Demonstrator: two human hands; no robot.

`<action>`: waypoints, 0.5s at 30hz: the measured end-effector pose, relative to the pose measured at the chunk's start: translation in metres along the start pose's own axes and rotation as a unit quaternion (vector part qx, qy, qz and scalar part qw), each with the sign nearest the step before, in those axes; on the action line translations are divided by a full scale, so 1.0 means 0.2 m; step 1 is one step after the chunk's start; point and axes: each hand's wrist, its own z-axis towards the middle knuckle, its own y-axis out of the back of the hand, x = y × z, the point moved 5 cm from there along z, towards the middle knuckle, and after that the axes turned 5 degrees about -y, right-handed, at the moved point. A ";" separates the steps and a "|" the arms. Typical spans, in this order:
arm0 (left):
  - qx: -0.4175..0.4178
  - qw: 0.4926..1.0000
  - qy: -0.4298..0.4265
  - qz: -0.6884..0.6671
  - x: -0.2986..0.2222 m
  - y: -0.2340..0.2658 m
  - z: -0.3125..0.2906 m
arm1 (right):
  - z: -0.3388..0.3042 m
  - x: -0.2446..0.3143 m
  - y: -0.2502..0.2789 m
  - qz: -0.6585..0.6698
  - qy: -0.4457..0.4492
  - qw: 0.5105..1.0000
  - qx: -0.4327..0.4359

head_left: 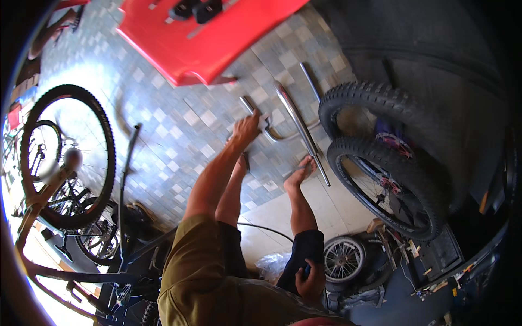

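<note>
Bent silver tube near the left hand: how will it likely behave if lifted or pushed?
The bent silver tube by the left hand looks metallic, so probably stiff. Its shiny surface may be slippery. Its wide curve should discourage rolling, unlike a straight tube.

The left hand (247,129) hides part of the curved tube (271,135).

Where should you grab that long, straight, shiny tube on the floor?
Probably grip the long tube around its thick middle, from above: it lies flat, and that part is straight and round. The thin end by the right foot offers less to hold.
</note>
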 end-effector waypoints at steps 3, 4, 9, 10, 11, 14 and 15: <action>-0.053 0.973 0.146 -0.168 -0.05 0.49 -0.44 | -0.02 0.05 0.00 0.010 0.013 1.000 0.005; -0.089 0.955 0.175 -0.222 -0.07 0.68 -0.58 | -0.03 0.07 0.01 0.015 0.015 1.000 0.010; -0.382 0.808 0.072 -0.443 -0.02 1.54 -0.87 | -0.07 0.13 -0.04 0.012 0.015 0.999 0.039; -0.406 0.808 0.134 -0.406 0.01 1.72 -0.85 | -0.08 0.16 -0.04 0.022 0.025 0.999 0.033; -0.429 0.793 0.102 -0.421 -0.02 1.90 -0.80 | -0.10 0.18 -0.05 0.030 0.032 0.999 0.025; -0.464 0.704 0.007 -0.537 -0.02 2.34 -0.50 | -0.11 0.21 -0.06 0.022 0.054 0.998 0.023; -0.445 0.695 0.010 -0.565 0.02 2.46 -0.39 | -0.11 0.22 -0.07 0.015 0.065 0.997 0.025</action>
